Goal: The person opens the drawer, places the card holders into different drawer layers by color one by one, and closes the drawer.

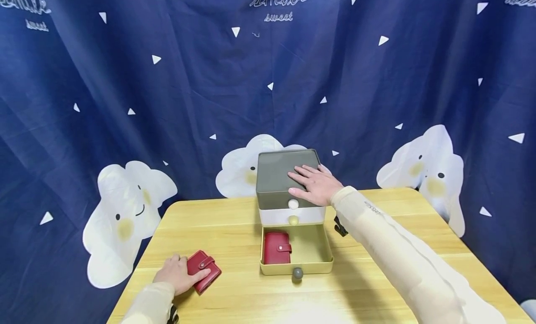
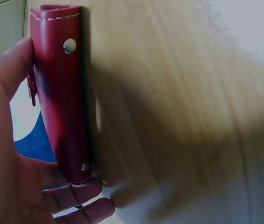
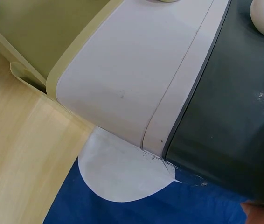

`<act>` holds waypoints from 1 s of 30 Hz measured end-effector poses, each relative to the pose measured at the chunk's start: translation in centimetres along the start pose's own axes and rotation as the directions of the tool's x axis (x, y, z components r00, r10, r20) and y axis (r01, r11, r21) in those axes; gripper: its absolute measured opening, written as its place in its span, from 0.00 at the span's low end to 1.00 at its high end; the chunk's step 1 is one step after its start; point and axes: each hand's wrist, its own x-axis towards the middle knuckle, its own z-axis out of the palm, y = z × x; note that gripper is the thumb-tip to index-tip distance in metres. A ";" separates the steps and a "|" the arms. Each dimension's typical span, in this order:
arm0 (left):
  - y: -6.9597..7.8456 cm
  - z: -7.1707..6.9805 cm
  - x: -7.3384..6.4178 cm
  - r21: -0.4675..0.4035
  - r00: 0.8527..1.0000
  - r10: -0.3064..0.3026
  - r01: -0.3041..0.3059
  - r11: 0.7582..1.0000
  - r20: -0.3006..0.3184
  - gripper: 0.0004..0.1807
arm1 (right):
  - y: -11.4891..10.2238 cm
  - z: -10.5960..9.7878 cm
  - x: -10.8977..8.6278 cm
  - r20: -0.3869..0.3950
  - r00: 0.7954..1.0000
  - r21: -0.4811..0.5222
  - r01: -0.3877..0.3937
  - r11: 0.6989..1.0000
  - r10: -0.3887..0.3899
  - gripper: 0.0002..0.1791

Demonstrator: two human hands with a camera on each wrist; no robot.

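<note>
My left hand (image 1: 176, 274) grips a red snap wallet (image 1: 203, 270) at the table's left, thumb over the top face and fingers at the far edge. In the left wrist view the wallet's spine (image 2: 59, 93) faces the camera, with two metal rivets and white stitching. Across the table, my right hand (image 1: 315, 184) lies with spread fingers on the dark grey top of a small drawer box (image 1: 274, 170). Its bottom yellow-green drawer (image 1: 311, 268) is pulled out. A second red wallet (image 1: 274, 249) lies in the left part of that drawer.
The box's dark grey upper and white middle drawers are closed, with a white knob (image 1: 293, 204) and a yellow knob (image 1: 293, 220). A grey knob (image 1: 297, 274) sticks out from the bottom drawer's front. Behind the wooden table (image 1: 234, 296) hangs a blue curtain (image 1: 201, 82).
</note>
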 end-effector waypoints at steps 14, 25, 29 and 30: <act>1.0 -1.2 0.1 0.013 1.000 -0.004 0.004 1.000 0.011 0.52 | 0.0 0.0 0.0 -0.002 1.000 0.002 -0.006 1.000 0.006 0.45; 1.8 -1.3 0.3 -0.001 1.000 0.002 -0.002 1.000 -0.023 0.52 | 0.3 0.0 -0.1 -0.003 1.000 -0.003 0.003 1.000 -0.003 0.44; 2.1 -0.5 0.8 0.004 0.998 0.016 -0.016 1.000 -0.056 0.53 | 0.4 0.1 0.0 -0.004 1.000 -0.016 0.008 1.000 -0.008 0.44; 2.2 -0.4 0.9 0.004 0.998 0.020 -0.020 1.000 -0.062 0.53 | 0.4 0.1 0.0 -0.005 1.000 -0.016 0.009 1.000 -0.009 0.44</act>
